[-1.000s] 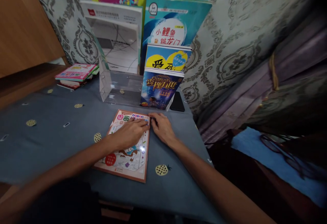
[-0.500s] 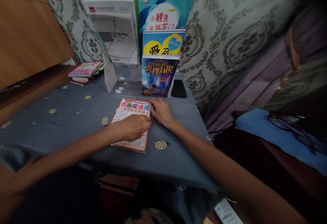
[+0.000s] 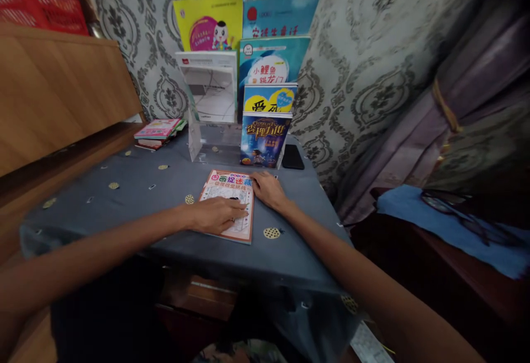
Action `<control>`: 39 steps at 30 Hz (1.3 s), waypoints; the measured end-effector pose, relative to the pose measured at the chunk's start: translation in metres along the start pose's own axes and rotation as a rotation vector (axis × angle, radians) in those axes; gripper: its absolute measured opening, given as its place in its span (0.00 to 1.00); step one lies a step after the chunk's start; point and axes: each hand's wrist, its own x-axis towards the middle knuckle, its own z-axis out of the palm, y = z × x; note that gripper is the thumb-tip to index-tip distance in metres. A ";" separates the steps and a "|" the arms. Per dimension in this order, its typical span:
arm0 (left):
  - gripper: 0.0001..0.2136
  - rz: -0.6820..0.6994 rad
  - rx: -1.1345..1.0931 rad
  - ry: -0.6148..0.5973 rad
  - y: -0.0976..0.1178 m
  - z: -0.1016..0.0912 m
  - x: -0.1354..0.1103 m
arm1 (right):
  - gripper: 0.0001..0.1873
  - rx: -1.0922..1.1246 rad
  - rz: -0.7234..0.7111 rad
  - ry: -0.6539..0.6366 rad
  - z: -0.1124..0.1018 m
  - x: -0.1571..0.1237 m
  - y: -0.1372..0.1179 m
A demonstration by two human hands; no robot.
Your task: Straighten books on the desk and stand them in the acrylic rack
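Observation:
A thin booklet (image 3: 244,231) with an orange border and colourful Chinese title lies shut on the cloth-covered table. My left hand (image 3: 217,214) rests flat across the middle of its cover, fingers stretched to the right and hiding part of the picture. At the booklet's upper right edge, my right hand (image 3: 269,189) has its fingers bent and closed on the border. Its thumb is hard to make out.
A clear acrylic rack (image 3: 215,150) of picture books stands behind the booklet, with a blue book (image 3: 264,142) at its front. A black phone (image 3: 293,157) lies beside it. Stacked booklets (image 3: 159,129) sit left. Glasses (image 3: 445,200) rest on blue cloth (image 3: 399,203) at right.
My left hand has opened from a closed shape near the booklet's right edge and now lies flat on the cover. My right hand stays at the edge. The view has tilted up.

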 end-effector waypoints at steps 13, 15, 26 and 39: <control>0.23 -0.132 -0.046 -0.001 0.025 0.011 -0.015 | 0.14 0.071 -0.048 0.032 0.002 0.002 0.004; 0.25 -0.116 -0.044 0.017 0.023 0.015 -0.016 | 0.14 0.080 -0.054 0.033 0.004 0.002 0.006; 0.25 -0.102 -0.046 0.229 0.016 0.051 -0.018 | 0.13 0.189 -0.114 0.129 0.012 -0.010 0.011; 0.24 -0.120 0.029 0.296 0.021 0.057 -0.019 | 0.14 0.397 -0.100 0.180 0.006 -0.036 0.008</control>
